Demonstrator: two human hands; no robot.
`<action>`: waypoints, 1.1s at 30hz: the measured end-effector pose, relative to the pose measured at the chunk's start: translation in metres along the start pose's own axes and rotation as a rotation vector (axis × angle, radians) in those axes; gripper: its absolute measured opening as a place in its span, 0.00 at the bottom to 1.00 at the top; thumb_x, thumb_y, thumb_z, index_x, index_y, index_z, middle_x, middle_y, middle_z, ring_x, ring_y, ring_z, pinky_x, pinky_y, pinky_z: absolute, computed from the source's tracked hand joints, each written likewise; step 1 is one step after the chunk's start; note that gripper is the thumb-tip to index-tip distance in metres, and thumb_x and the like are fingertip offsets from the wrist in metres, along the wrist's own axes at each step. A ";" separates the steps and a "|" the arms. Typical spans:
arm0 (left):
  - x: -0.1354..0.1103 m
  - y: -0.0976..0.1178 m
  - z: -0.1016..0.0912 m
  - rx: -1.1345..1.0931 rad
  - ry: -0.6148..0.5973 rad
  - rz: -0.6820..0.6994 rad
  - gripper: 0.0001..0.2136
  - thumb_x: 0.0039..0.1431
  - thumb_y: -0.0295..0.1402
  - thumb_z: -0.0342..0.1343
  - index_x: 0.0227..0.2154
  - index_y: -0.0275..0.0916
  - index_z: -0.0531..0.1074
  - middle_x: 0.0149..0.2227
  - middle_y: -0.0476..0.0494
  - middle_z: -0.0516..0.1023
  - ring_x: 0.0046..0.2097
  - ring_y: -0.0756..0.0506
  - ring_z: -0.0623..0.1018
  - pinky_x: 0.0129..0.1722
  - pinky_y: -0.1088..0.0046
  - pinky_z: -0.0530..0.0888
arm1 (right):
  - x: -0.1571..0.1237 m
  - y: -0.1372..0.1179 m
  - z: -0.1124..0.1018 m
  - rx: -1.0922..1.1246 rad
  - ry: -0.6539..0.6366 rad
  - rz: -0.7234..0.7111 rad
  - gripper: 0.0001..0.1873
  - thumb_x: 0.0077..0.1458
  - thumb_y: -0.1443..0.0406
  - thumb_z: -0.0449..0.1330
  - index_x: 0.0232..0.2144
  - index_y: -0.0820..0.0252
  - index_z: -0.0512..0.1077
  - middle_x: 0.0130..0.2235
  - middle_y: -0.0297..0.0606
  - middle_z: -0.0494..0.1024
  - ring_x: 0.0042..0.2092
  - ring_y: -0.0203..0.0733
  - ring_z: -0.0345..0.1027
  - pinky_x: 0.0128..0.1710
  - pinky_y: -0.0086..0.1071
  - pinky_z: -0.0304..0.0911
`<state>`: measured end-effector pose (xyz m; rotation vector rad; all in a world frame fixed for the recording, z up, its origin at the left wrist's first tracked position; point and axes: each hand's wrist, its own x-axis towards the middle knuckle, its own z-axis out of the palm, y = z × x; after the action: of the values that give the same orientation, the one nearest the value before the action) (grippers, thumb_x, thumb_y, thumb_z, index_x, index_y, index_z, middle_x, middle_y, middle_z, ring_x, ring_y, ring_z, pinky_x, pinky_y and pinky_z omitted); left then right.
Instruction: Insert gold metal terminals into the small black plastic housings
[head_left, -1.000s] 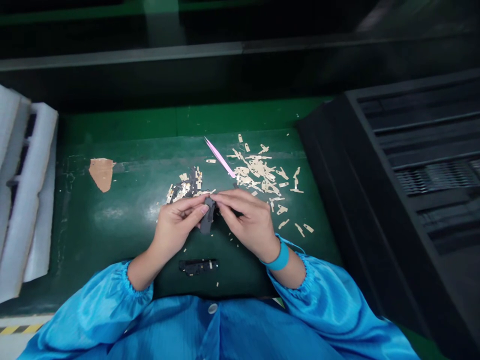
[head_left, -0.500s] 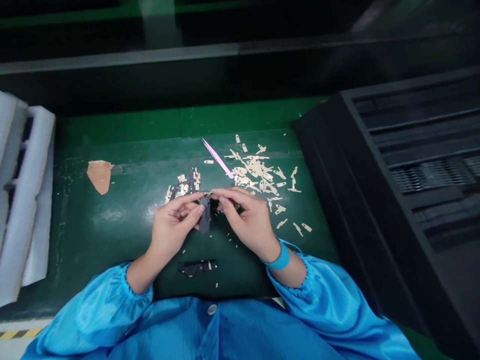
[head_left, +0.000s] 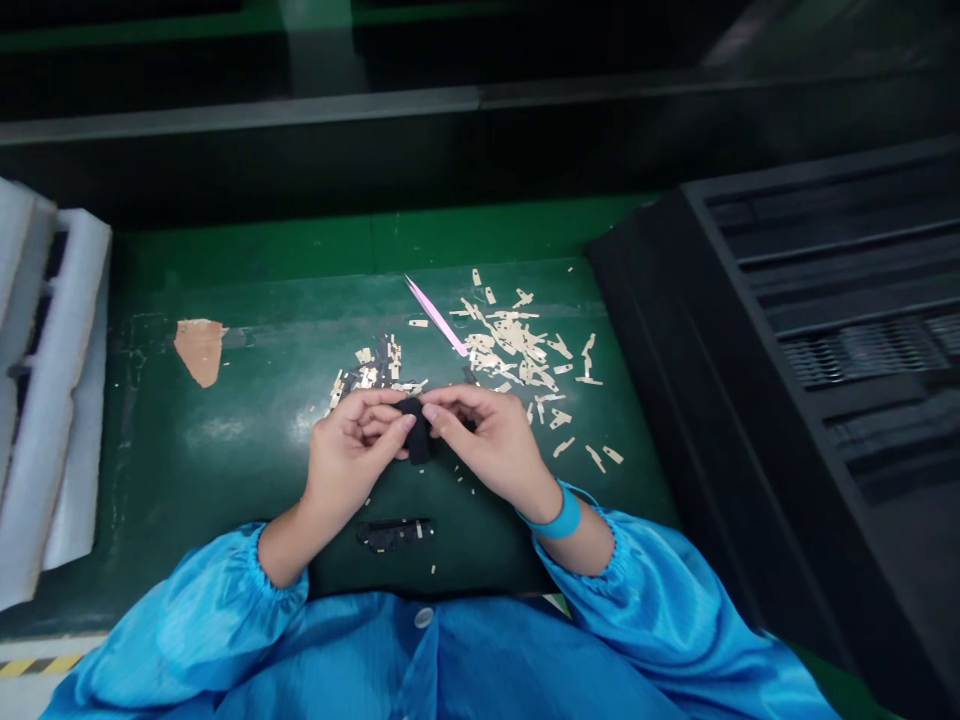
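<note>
Between my hands is a small black plastic part (head_left: 418,440), held over the green table. My left hand (head_left: 352,440) is closed around its left side, with the thumb on its face. My right hand (head_left: 491,435) pinches its upper right edge between thumb and index finger. Just beyond my left fingers lies a pile of small black and gold pieces (head_left: 379,365). A similar black part with light spots (head_left: 395,535) rests flat on the table, nearer to my body. Pink tweezers (head_left: 436,315) lie past my hands, their tip pointing away.
Many cream-coloured flat pieces (head_left: 514,340) are scattered right of the tweezers. On the right stands a large black rack (head_left: 667,330); white foam trays (head_left: 75,400) are stacked at the left edge. A brown scrap (head_left: 199,350) lies on the green table (head_left: 247,470).
The held black part has turned, showing a darker face. My right thumb and fingers have shifted down onto its upper edge, from the top end where they touched before.
</note>
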<state>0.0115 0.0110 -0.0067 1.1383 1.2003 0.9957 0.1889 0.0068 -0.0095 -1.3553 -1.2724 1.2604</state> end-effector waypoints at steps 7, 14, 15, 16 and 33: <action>-0.004 -0.007 -0.004 0.406 0.012 0.321 0.09 0.61 0.29 0.65 0.45 0.41 0.80 0.37 0.48 0.86 0.34 0.51 0.85 0.37 0.78 0.83 | 0.001 0.000 0.004 0.020 0.039 0.034 0.05 0.53 0.63 0.65 0.31 0.59 0.78 0.25 0.33 0.78 0.26 0.33 0.69 0.26 0.27 0.66; 0.002 -0.002 -0.004 0.208 -0.022 0.130 0.10 0.63 0.34 0.64 0.46 0.39 0.79 0.31 0.49 0.83 0.31 0.50 0.84 0.35 0.76 0.84 | 0.007 0.003 0.001 0.250 -0.078 0.127 0.15 0.57 0.53 0.65 0.30 0.59 0.78 0.26 0.33 0.78 0.26 0.33 0.71 0.29 0.28 0.69; 0.003 -0.001 -0.004 0.132 -0.019 0.073 0.11 0.63 0.35 0.64 0.46 0.38 0.79 0.30 0.50 0.82 0.30 0.50 0.83 0.33 0.76 0.84 | 0.007 0.003 0.001 0.267 -0.077 0.134 0.17 0.58 0.51 0.65 0.30 0.59 0.78 0.27 0.34 0.79 0.26 0.34 0.72 0.29 0.29 0.70; 0.004 -0.001 -0.004 0.076 -0.015 0.034 0.12 0.62 0.36 0.65 0.46 0.38 0.78 0.29 0.51 0.82 0.30 0.50 0.83 0.33 0.76 0.84 | 0.007 0.003 0.001 0.273 -0.070 0.137 0.19 0.59 0.49 0.64 0.31 0.59 0.78 0.29 0.35 0.80 0.27 0.34 0.72 0.30 0.29 0.70; 0.010 -0.007 -0.003 -0.133 0.041 -0.124 0.17 0.56 0.39 0.70 0.44 0.40 0.75 0.29 0.52 0.82 0.31 0.49 0.83 0.31 0.76 0.84 | 0.000 0.002 0.009 0.014 -0.006 -0.093 0.08 0.60 0.60 0.64 0.40 0.55 0.81 0.34 0.35 0.79 0.32 0.35 0.72 0.34 0.31 0.72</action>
<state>0.0094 0.0197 -0.0155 0.9319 1.2043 0.9927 0.1804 0.0067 -0.0125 -1.2684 -1.3134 1.2079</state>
